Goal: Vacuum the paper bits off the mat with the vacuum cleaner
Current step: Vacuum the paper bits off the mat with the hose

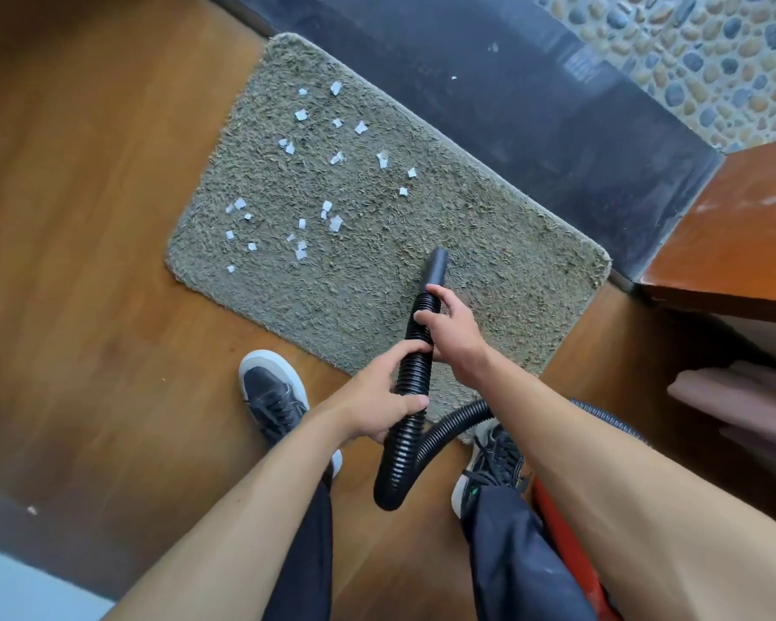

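- wood floor (86, 217), dark step (511, 105) along far side.
- mat (489, 226) flat on floor, far edge against step.
- black ribbed hose (404, 441) looping by shoes (272, 396), nozzle (437, 264) over mat's near right part.
- right hand (451, 333) gripping hose just behind nozzle; left hand (388, 396) gripping it lower.
- paper bits (328, 208) scattered over mat's left half, apart from nozzle.

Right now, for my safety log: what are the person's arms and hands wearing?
No sleeves: the left arm and right arm are bare. The left hand and right hand are ungloved; no watch, ring or band shows.
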`<state>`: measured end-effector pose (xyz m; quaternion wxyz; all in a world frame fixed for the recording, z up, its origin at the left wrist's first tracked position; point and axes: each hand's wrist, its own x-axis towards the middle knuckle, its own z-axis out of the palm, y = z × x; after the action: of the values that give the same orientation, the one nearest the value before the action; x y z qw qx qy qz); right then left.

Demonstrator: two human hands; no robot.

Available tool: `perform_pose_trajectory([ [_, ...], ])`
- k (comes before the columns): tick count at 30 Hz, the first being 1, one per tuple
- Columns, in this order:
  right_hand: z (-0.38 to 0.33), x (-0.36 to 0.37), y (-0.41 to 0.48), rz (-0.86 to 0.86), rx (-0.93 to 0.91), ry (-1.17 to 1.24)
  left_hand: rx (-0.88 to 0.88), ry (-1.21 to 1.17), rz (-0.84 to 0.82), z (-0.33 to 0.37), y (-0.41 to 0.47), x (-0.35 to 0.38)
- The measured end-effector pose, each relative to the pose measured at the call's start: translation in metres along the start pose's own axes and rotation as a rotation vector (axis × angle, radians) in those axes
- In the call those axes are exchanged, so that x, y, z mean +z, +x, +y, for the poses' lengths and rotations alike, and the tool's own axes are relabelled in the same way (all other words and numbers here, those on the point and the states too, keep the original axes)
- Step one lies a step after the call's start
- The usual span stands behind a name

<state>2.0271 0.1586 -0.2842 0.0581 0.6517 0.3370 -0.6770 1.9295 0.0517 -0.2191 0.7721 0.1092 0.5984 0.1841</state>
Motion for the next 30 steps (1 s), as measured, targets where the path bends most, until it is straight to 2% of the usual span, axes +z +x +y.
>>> perform_pose_trajectory([
  [7,-0.016,0.061,-0.003,-0.075,0.0,-0.156,0.05,-0.177,0.035,-0.033,-0.025,-0.042],
  [16,-0.038,0.127,0.0,-0.086,-0.044,-0.268,0.12,-0.259,0.047,-0.049,-0.046,-0.105],
  [25,-0.051,0.146,-0.007,-0.132,0.041,-0.289,0.139,-0.284,0.035,-0.049,-0.066,-0.124],
  [30,-0.055,0.144,-0.004,-0.142,0.029,-0.275,0.141,-0.264,0.083,-0.044,-0.063,-0.123],
])
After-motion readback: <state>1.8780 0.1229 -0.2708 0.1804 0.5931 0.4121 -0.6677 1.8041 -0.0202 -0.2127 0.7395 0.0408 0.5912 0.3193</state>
